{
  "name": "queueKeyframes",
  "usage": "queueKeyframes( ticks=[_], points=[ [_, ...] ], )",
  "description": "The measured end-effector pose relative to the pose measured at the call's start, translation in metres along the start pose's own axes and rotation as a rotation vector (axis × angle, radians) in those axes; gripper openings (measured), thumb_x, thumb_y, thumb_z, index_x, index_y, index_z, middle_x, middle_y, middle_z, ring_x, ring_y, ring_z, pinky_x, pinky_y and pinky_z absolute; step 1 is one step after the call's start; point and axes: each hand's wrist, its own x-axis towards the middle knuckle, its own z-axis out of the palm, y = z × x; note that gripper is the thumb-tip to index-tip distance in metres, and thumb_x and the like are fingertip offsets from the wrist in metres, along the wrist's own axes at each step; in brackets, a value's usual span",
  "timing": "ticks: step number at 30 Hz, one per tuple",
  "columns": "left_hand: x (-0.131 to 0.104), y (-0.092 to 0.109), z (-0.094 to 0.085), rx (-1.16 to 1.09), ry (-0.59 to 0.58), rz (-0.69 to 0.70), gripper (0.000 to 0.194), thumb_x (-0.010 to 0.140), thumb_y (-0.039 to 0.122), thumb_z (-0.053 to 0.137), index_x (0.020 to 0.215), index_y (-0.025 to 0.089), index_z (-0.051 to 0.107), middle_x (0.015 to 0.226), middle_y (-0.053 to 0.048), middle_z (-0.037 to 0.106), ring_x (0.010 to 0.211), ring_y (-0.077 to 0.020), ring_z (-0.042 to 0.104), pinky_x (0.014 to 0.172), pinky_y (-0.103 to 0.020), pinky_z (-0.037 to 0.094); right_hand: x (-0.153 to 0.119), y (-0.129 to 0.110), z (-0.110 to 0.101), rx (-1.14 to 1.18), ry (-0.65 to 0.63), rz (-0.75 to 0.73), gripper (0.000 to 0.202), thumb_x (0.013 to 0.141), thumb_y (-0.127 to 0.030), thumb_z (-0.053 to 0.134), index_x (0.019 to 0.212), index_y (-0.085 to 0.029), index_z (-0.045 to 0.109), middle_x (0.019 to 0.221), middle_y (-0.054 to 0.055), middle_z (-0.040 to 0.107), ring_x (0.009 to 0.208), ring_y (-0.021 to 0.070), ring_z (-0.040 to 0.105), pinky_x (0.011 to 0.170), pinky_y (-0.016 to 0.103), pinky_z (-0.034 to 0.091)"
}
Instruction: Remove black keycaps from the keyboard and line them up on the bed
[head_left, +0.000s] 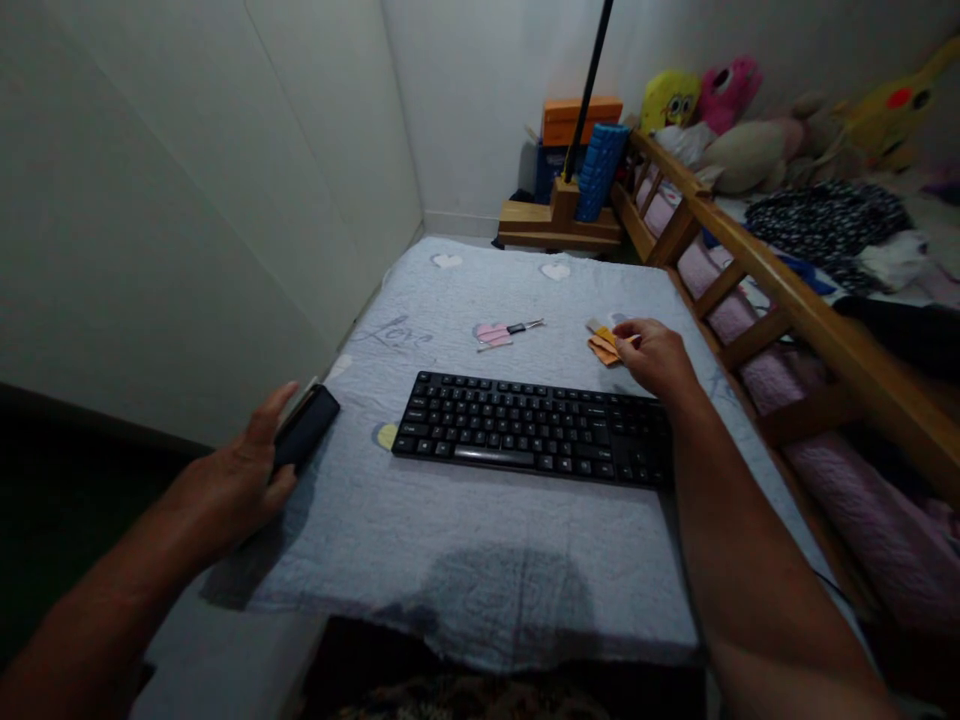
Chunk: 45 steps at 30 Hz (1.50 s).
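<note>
At the left edge of the cloth, my left hand point(251, 465) is closed around a dark flat rectangular object point(309, 425) with a pale edge. It looks like a phone or a wallet, but I cannot tell which. Beyond the right part of a black keyboard point(517, 425), my right hand point(651, 348) has its fingers pinched at a small orange and yellow cloth-like piece point(604, 346). A pale tip shows beside that piece. Farther back lies a small tool with a black grip and metal tip point(525, 327), near a thin white stick point(495, 346).
A pale blue patterned cloth point(450, 520) covers the table. On the right runs a wooden bed rail point(810, 290), with plush toys point(671, 98) and fabric behind it. A wooden stand point(559, 220) with a black pole, an orange box point(581, 122) and a blue roller point(602, 172) stand at the back.
</note>
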Motion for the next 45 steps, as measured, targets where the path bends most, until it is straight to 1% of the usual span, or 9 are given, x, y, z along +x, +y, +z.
queueKeyframes(
  ticks=[5, 9, 12, 15, 18, 21, 29, 38, 45],
  points=[
    [-0.001, 0.000, 0.001, 0.029, -0.022, -0.004, 0.080, 0.090, 0.031, 0.037, 0.153, 0.018, -0.010, 0.126, -0.022, 0.062, 0.084, -0.0280, 0.071, 0.077, -0.039, 0.051, 0.019, -0.040, 0.007, -0.078, -0.220, -0.137, 0.024, 0.085, -0.020, 0.054, 0.101, -0.016, 0.072, 0.097, 0.009, 0.073, 0.083, 0.0194, 0.064, 0.079, 0.030, 0.048],
    [-0.002, 0.001, 0.002, -0.002, -0.004, -0.003, 0.079, 0.092, 0.039, 0.037, 0.154, 0.019, -0.010, 0.135, -0.024, 0.056, 0.097, -0.0328, 0.070, 0.080, -0.042, 0.052, 0.035, -0.075, 0.031, -0.184, -0.419, -0.244, 0.026, 0.085, -0.017, 0.054, 0.104, -0.016, 0.072, 0.104, 0.009, 0.074, 0.094, 0.0213, 0.064, 0.086, 0.029, 0.046],
    [-0.002, -0.001, 0.003, -0.017, 0.014, 0.005, 0.082, 0.092, 0.042, 0.040, 0.154, 0.018, -0.008, 0.137, -0.025, 0.054, 0.105, -0.0358, 0.068, 0.083, -0.043, 0.051, 0.044, -0.096, 0.054, -0.246, -0.441, -0.296, 0.032, 0.085, -0.018, 0.055, 0.113, -0.017, 0.069, 0.119, 0.011, 0.070, 0.108, 0.0248, 0.060, 0.094, 0.033, 0.044],
    [-0.003, 0.000, 0.001, 0.005, -0.005, -0.027, 0.082, 0.092, 0.042, 0.040, 0.154, 0.016, -0.007, 0.132, -0.026, 0.058, 0.095, -0.0359, 0.070, 0.079, -0.043, 0.051, 0.050, -0.108, 0.075, -0.267, -0.406, -0.320, 0.040, 0.088, -0.017, 0.048, 0.126, -0.018, 0.062, 0.137, 0.012, 0.059, 0.117, 0.0303, 0.053, 0.096, 0.041, 0.043],
    [-0.004, 0.003, -0.003, 0.018, -0.016, -0.028, 0.079, 0.093, 0.040, 0.039, 0.154, 0.016, -0.005, 0.132, -0.026, 0.058, 0.095, -0.0333, 0.071, 0.080, -0.041, 0.051, 0.054, -0.114, 0.089, -0.274, -0.433, -0.331, 0.043, 0.089, -0.015, 0.044, 0.130, -0.019, 0.058, 0.145, 0.012, 0.051, 0.122, 0.0332, 0.048, 0.097, 0.047, 0.043],
    [-0.006, 0.005, -0.004, 0.022, -0.022, -0.016, 0.078, 0.093, 0.040, 0.038, 0.154, 0.015, -0.005, 0.128, -0.024, 0.061, 0.092, -0.0315, 0.071, 0.079, -0.039, 0.050, 0.054, -0.117, 0.094, -0.294, -0.496, -0.310, 0.041, 0.091, -0.015, 0.039, 0.126, -0.019, 0.061, 0.138, 0.014, 0.056, 0.120, 0.0334, 0.049, 0.095, 0.047, 0.042],
    [0.000, -0.010, 0.010, 0.017, 0.045, -0.016, 0.085, 0.089, 0.043, 0.046, 0.155, 0.022, -0.003, 0.118, -0.020, 0.066, 0.084, -0.0314, 0.072, 0.074, -0.040, 0.051, 0.050, -0.117, 0.089, -0.395, -0.496, -0.314, 0.035, 0.093, -0.020, 0.039, 0.117, -0.016, 0.065, 0.124, 0.017, 0.062, 0.111, 0.0306, 0.057, 0.087, 0.038, 0.045],
    [0.004, -0.016, 0.013, 0.000, 0.048, -0.026, 0.084, 0.089, 0.047, 0.046, 0.155, 0.023, -0.001, 0.121, -0.017, 0.065, 0.085, -0.0308, 0.071, 0.076, -0.039, 0.050, 0.046, -0.107, 0.082, -0.393, -0.502, -0.170, 0.036, 0.091, -0.017, 0.043, 0.120, -0.015, 0.064, 0.121, 0.018, 0.065, 0.106, 0.0270, 0.062, 0.084, 0.033, 0.046],
    [0.001, -0.014, 0.005, -0.022, 0.059, -0.035, 0.081, 0.089, 0.048, 0.044, 0.154, 0.022, 0.004, 0.121, -0.017, 0.065, 0.086, -0.0321, 0.071, 0.076, -0.039, 0.050, 0.041, -0.118, 0.081, -0.257, -0.417, -0.328, 0.038, 0.087, -0.017, 0.048, 0.122, -0.015, 0.064, 0.123, 0.015, 0.063, 0.111, 0.0262, 0.056, 0.094, 0.034, 0.043]
  ],
)
